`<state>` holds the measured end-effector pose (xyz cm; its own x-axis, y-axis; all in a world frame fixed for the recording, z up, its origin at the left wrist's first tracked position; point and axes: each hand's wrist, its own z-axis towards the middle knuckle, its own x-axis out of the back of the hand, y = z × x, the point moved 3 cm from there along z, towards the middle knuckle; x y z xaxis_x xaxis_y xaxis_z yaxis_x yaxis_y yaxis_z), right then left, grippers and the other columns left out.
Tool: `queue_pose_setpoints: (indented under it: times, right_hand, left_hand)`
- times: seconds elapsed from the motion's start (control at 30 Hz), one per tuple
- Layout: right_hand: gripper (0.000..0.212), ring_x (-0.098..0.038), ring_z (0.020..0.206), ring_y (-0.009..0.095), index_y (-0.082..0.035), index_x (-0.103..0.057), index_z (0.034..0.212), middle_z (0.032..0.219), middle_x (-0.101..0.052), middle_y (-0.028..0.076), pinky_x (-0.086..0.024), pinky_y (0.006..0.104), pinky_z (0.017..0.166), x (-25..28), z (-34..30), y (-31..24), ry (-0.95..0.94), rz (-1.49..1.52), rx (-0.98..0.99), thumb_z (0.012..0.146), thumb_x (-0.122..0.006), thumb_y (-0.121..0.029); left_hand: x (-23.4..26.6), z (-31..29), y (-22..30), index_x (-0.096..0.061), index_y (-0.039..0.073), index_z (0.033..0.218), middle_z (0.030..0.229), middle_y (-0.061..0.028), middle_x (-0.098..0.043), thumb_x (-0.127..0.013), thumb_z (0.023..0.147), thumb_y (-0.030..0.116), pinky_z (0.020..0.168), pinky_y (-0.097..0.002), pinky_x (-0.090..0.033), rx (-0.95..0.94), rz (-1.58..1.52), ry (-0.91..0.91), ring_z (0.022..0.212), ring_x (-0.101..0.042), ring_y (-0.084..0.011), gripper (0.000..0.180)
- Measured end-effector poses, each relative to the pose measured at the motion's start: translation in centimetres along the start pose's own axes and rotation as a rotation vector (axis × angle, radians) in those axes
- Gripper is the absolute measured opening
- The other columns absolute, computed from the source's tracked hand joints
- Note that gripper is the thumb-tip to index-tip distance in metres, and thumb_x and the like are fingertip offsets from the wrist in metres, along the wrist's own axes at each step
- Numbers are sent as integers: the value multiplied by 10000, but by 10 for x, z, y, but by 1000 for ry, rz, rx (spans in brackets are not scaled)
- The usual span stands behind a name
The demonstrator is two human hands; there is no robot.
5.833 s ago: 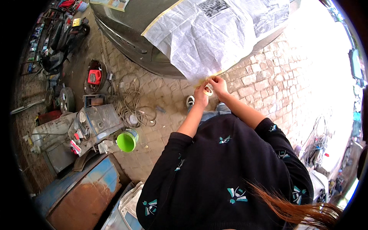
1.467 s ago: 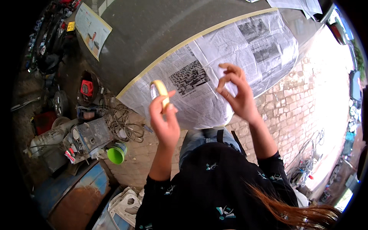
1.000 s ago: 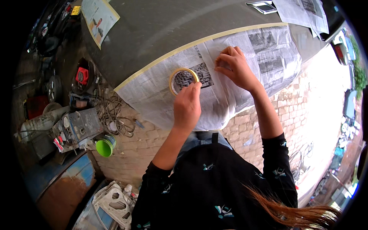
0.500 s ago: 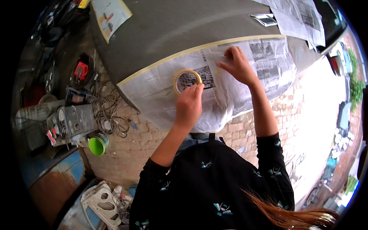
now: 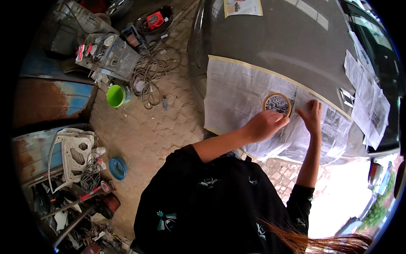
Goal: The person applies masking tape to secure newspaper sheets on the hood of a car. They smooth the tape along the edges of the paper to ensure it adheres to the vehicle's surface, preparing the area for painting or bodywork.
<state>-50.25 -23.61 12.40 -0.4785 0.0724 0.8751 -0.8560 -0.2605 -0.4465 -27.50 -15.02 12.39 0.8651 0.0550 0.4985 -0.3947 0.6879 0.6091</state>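
Note:
My left hand point(image 5: 267, 125) pinches the lower edge of a roll of yellow masking tape point(image 5: 290, 106). Through the ring, the printed newspaper point(image 5: 234, 91) beneath it shows. Just right of the roll, my right hand point(image 5: 312, 116) rests on or just above the newspaper, thumb apart from the bent fingers and nothing visible in it. The sheets cover part of a grey-brown car panel point(image 5: 270, 40). A strip of yellow tape point(image 5: 260, 70) runs along their far edge.
More newspaper point(image 5: 368, 99) hangs by the windshield, beside a chrome vent trim point(image 5: 347, 98). Coiled cables point(image 5: 156, 80), a green bucket point(image 5: 115, 96), a blue basin point(image 5: 117, 168) and a stripped car door panel point(image 5: 76, 154) stand on the brick floor to the left.
My view has swung, so the car now sits further right and more floor clutter shows on the left. The tape roll stays in my left hand; my right hand is lower, closer to it.

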Motion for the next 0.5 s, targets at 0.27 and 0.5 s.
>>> queue_pose_setpoints:
  times: [0.27, 0.5]
  right_hand:
    - [379, -548, 832, 270, -32, -545, 936, 905, -540, 119, -469, 371, 721, 4, -5, -17, 293, 192, -1, 719, -805, -203]
    - [278, -597, 849, 212, -35, -617, 1000, 911, -620, 85, -469, 331, 789, -9, -104, -128, 61, 623, -62, 770, -746, -123]
  left_hand:
    - [23, -34, 15, -584, 70, 1140, 1021, -149, -658, -561, 845, -21, 643, -371, -517, 163, -183, -122, 794, -649, -307, 310]
    - [42, -51, 26, -538, -28, 1135, 1107, -138, -633, -481, 912, -39, 659, -258, -507, 501, -610, -248, 726, -613, -131, 231]
